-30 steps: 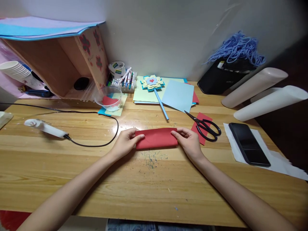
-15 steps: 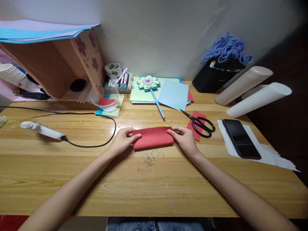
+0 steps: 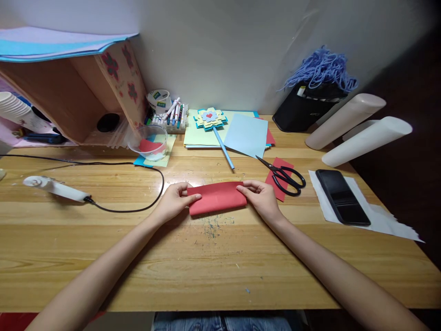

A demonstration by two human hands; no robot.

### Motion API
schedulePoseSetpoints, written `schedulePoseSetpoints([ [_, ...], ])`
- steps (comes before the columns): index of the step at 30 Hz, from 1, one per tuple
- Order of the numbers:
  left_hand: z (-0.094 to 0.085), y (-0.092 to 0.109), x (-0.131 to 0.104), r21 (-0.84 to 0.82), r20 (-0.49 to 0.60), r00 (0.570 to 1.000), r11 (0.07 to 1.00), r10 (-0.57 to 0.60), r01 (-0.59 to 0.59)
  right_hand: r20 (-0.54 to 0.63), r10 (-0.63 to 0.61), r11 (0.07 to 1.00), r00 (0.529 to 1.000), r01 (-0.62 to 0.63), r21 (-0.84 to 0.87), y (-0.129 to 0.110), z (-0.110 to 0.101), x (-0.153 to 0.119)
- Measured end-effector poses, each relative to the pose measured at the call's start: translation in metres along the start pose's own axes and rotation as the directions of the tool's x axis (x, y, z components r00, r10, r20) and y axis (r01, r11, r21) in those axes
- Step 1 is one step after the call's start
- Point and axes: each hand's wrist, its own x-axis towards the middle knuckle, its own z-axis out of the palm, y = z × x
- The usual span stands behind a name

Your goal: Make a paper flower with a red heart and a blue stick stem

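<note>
A folded sheet of red paper (image 3: 217, 198) is stretched between my two hands, just over the middle of the table. My left hand (image 3: 175, 200) pinches its left end, thumb on the front face and fingers behind. At the other end, my right hand (image 3: 261, 196) grips the upper right corner the same way. The lower edge of the paper looks rounded, like a soft fold. Black-handled scissors (image 3: 283, 177) lie right of my right hand, partly over a flat red paper piece (image 3: 279, 194).
A white glue gun (image 3: 57, 189) with a black cord lies at the left. Behind my hands are a paper flower (image 3: 210, 118) on a blue stem, a light blue sheet (image 3: 247, 133) and a clear plastic bowl (image 3: 148, 149). A phone (image 3: 342, 197) rests on tissue at the right.
The view has shifted slightly, so the things on the table appear a little further left. Both hands keep their hold on the red paper, which looks almost unchanged.
</note>
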Motion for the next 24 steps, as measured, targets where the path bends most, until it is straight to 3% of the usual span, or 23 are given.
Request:
schedulePoseSetpoints([
  [3, -0.004, 0.002, 0.002, 0.095, 0.069, 0.997, 0.995, 0.032, -0.038, -0.003, 0.007, 1.0, 1.0, -0.007, 0.011, 0.0, 0.0, 0.0],
  [6, -0.006, 0.013, 0.006, 0.255, 0.174, 0.978, 0.955, 0.112, -0.155, 0.02, 0.002, 1.0, 1.0, -0.002, 0.013, 0.001, 0.0, 0.0],
  [11, 0.004, 0.042, 0.016, 0.553, 0.281, 0.927, 0.748, 0.247, -0.367, 0.04, -0.008, 1.0, 0.999, 0.007, 0.017, 0.001, 0.001, 0.0],
  [15, 0.015, 0.05, 0.024, 0.641, 0.362, 0.902, 0.64, 0.234, -0.423, 0.033, -0.003, 1.0, 0.999, 0.002, 0.032, -0.001, 0.0, 0.0],
  [24, 0.018, 0.045, 0.026, 0.622, 0.36, 0.911, 0.677, 0.2, -0.394, 0.053, -0.031, 0.999, 0.998, 0.029, 0.029, -0.001, 0.0, 0.001],
])
